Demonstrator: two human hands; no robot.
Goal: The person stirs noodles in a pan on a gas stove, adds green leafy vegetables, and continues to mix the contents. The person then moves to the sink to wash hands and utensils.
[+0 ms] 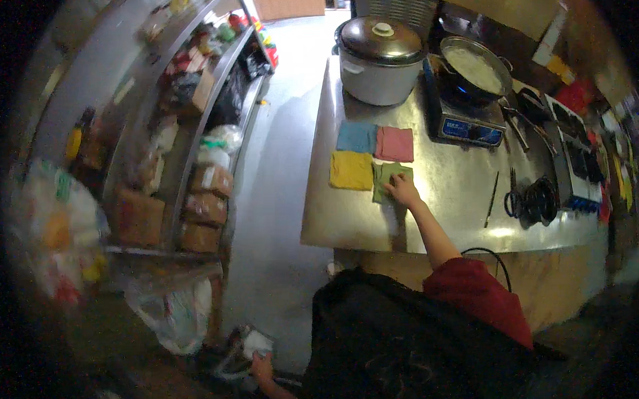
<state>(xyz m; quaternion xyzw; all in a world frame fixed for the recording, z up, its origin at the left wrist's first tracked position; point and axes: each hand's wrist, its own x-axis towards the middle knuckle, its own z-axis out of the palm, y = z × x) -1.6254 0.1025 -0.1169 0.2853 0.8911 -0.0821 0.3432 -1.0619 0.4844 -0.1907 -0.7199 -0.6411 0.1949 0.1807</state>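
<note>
My right hand (403,190) is on a folded green cloth (384,183), its fingers bent and touching the top. Whether they pinch the fabric cannot be told. Beside it lie three more folded cloths in a loose square: a yellow one (351,170) to the left, a blue one (356,136) at the far left and a pink one (394,144) directly beyond. All rest on a stainless steel table (341,225). Low at my left side, my left hand (261,367) is at a blurred white item (257,343) near the shelving; its grip is unclear.
A large lidded pot (381,73) stands at the table's far end. Next to it, a pan of pale liquid (473,67) sits over a blue flame on a gas stove (470,128). Scissors (512,198) and a thin rod (491,200) lie rightward. Shelves with cardboard boxes (200,238) line the left.
</note>
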